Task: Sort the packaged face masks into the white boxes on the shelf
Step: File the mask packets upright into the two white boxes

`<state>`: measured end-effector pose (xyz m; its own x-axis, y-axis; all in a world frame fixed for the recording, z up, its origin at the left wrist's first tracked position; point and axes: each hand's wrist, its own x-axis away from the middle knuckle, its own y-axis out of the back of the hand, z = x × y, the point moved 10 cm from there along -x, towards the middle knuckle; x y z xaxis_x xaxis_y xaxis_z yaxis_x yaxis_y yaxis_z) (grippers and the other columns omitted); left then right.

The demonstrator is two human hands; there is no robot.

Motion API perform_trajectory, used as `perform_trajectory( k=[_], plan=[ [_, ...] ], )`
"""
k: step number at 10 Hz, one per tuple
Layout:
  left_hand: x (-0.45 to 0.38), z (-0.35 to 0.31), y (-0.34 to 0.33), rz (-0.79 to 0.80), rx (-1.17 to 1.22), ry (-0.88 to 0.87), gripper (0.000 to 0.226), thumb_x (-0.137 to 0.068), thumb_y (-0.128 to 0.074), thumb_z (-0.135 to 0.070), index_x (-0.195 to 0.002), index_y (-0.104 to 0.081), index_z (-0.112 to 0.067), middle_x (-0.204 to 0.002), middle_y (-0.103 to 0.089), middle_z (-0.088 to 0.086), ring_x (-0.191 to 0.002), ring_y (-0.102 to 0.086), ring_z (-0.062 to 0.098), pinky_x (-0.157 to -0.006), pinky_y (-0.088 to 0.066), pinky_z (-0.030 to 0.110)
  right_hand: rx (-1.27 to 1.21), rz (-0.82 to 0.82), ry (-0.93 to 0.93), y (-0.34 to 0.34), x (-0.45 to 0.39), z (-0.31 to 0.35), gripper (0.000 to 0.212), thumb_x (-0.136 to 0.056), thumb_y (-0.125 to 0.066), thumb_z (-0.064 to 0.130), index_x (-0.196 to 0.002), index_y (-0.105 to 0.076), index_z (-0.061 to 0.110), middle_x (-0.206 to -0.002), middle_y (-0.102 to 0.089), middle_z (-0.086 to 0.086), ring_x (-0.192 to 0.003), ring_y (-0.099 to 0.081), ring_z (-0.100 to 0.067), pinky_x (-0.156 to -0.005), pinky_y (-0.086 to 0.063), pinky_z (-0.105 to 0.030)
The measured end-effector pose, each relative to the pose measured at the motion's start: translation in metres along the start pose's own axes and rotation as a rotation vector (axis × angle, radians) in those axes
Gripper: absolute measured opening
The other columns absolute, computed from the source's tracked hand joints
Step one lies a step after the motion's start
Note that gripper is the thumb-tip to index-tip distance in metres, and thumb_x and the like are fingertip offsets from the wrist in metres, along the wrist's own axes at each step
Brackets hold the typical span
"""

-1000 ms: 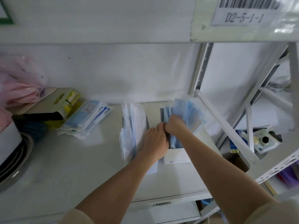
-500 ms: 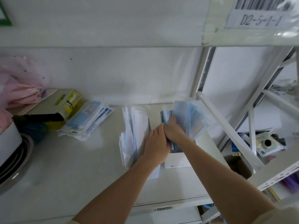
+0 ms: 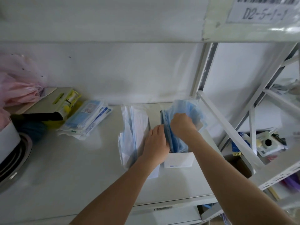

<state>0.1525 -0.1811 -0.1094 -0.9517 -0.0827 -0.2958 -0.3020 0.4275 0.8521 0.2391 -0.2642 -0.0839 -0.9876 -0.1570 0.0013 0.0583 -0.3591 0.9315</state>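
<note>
My right hand (image 3: 181,125) is clamped on a fanned bunch of blue packaged masks (image 3: 190,111), fingers curled round their top edges, directly over the right white box (image 3: 178,161) near the shelf's right edge. The packs stand on edge, long axis running front to back along the box, so as I read it the push is straight down. My left hand (image 3: 156,143) lies flat, fingers straight, pressed against the left side of the blue stack already in that box (holding it aside, I think). It's touching the stack, right beside the other hand.

The right box looks nearly full of upright blue packs. The left white box (image 3: 153,173) holds paler packs (image 3: 129,135), also upright; its front is mostly hidden by my left forearm.

More loose packs (image 3: 87,119) lie flat toward the shelf's back left, well apart from both hands.
</note>
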Motion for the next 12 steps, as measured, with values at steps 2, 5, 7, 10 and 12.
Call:
perform_trajectory(
  k=[2,5,7,10,12],
  plan=[
    [-0.003,0.005,-0.002,-0.006,0.039,0.034,0.044,-0.096,-0.040,-0.022,-0.139,-0.037,-0.014,-0.136,-0.048,0.001,-0.123,-0.045,0.016,-0.107,-0.034,0.027,0.030,0.148,0.023,-0.033,0.004,0.015,0.019,-0.097,-0.041,0.015,-0.105,-0.054,0.004,-0.105,-0.062,-0.016,-0.094,-0.060,-0.031,-0.071,-0.046,-0.033],
    [-0.002,0.009,-0.011,-0.009,0.033,0.059,0.050,-0.095,-0.044,-0.030,-0.142,-0.033,-0.015,-0.140,-0.046,0.002,-0.126,-0.045,0.017,-0.109,-0.036,0.029,-0.266,0.026,-0.154,-0.032,0.006,-0.003,0.021,-0.100,-0.036,0.014,-0.110,-0.051,0.003,-0.104,-0.058,-0.012,-0.093,-0.057,-0.024,-0.076,-0.041,-0.029],
    [-0.006,0.006,-0.012,-0.017,-0.006,0.034,0.050,-0.096,-0.042,-0.029,-0.143,-0.032,-0.014,-0.143,-0.044,0.003,-0.130,-0.042,0.018,-0.111,-0.032,0.029,-0.144,-0.039,-0.003,-0.019,0.011,0.001,0.019,-0.092,-0.042,0.007,-0.084,-0.059,0.009,-0.101,-0.059,-0.011,-0.089,-0.054,-0.023,-0.075,-0.039,-0.024],
    [-0.003,0.008,-0.008,-0.006,0.051,0.053,0.054,-0.096,-0.042,-0.024,-0.147,-0.027,-0.013,-0.148,-0.038,0.003,-0.134,-0.037,0.019,-0.113,-0.031,0.029,-0.186,0.055,-0.172,-0.027,0.013,-0.015,0.027,-0.094,-0.042,0.009,-0.114,-0.053,-0.005,-0.112,-0.058,-0.023,-0.103,-0.057,-0.036,-0.078,-0.044,-0.036],
    [-0.002,0.010,-0.012,0.047,0.049,0.079,0.060,-0.095,-0.041,-0.021,-0.150,-0.018,-0.016,-0.152,-0.031,0.003,-0.136,-0.033,0.022,-0.112,-0.031,0.035,-0.241,0.037,-0.151,-0.033,0.019,-0.014,0.027,-0.094,-0.039,0.008,-0.110,-0.058,-0.004,-0.112,-0.059,-0.025,-0.105,-0.056,-0.038,-0.074,-0.037,-0.032]
  ],
)
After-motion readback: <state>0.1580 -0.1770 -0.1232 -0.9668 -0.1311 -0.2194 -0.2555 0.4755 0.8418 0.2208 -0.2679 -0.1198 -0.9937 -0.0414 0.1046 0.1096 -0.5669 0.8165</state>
